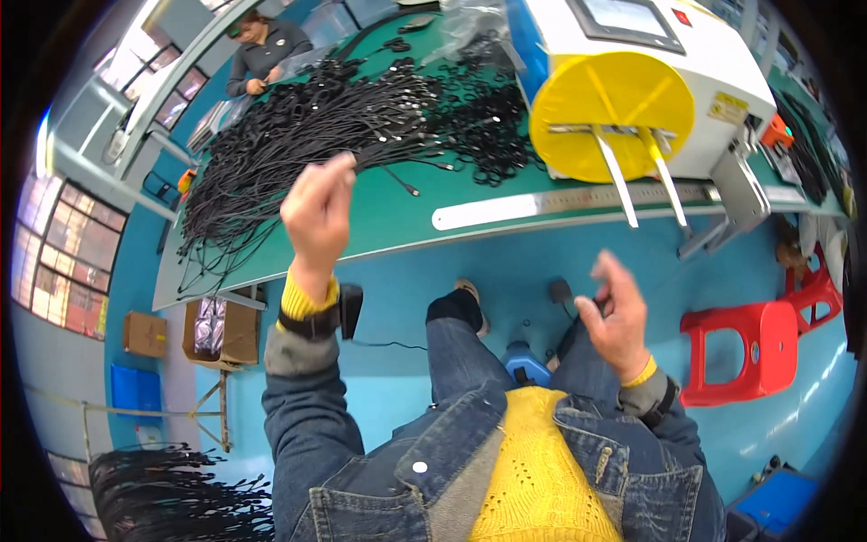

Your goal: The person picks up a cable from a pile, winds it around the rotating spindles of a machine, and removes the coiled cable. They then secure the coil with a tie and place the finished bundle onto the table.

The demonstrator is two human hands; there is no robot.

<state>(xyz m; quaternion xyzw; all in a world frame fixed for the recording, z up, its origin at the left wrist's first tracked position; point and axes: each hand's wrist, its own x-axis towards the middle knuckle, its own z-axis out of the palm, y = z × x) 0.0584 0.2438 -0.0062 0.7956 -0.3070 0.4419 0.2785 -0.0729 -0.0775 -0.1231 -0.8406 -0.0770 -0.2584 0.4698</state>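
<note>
1) Black cables, heaped on the green surface, many ends turned rightward, probably so I can reach them
2) Left hand, raised before the heap; fingers drawn together, though I cannot tell whether this grip clasps anything
3) Yellow disc, upright on the white machine; its two prongs jut toward my camera, presumably for clearance
4) Right hand, below the prongs in my view and apart from them; thumb and fingers parted, grip released
5) Steel ruler, flat along the front edge, seemingly out of the way
</note>
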